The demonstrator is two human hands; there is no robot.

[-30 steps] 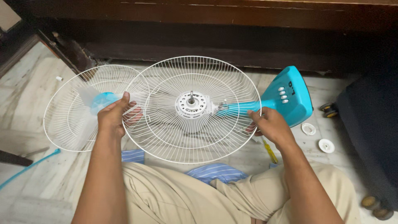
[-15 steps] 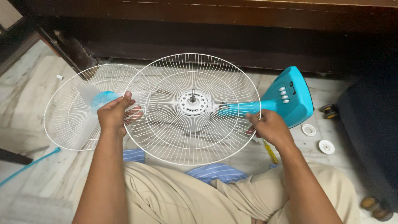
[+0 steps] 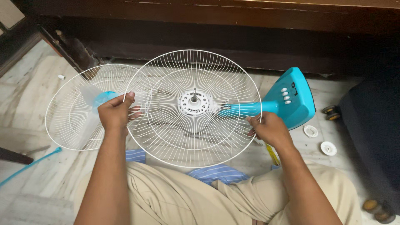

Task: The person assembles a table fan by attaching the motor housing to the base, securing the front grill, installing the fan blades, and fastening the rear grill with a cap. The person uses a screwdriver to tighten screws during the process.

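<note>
A pale marble floor (image 3: pixel 37 83) runs up to a dark wooden furniture base along its far edge, and a person sits on it with knees apart, a table fan taken apart in front of them. Both hands grip the rear guard (image 3: pixel 193 108), a round white wire cage still mounted around the motor hub (image 3: pixel 193 103) with its bare shaft sticking up at the centre. The left hand (image 3: pixel 114 112) is closed on the guard's left rim, fingers curled through the wires; the right hand (image 3: pixel 268 129) is closed on the right rim, just in front of the turquoise fan neck (image 3: pixel 246 109). So the guard lies between the hands, its face tilted up toward the person, each hand equally near its own side. The neck runs off to the right into the turquoise base (image 3: pixel 293 98) with its row of white buttons. Behind the left hand, toward the floor's left edge, lies the front guard (image 3: pixel 71 112) with the clear blade (image 3: pixel 89 98) resting in it. Two small white caps (image 3: pixel 318 139) sit on the floor right of the base, and a yellow screwdriver (image 3: pixel 271 154) lies under the right wrist.
</note>
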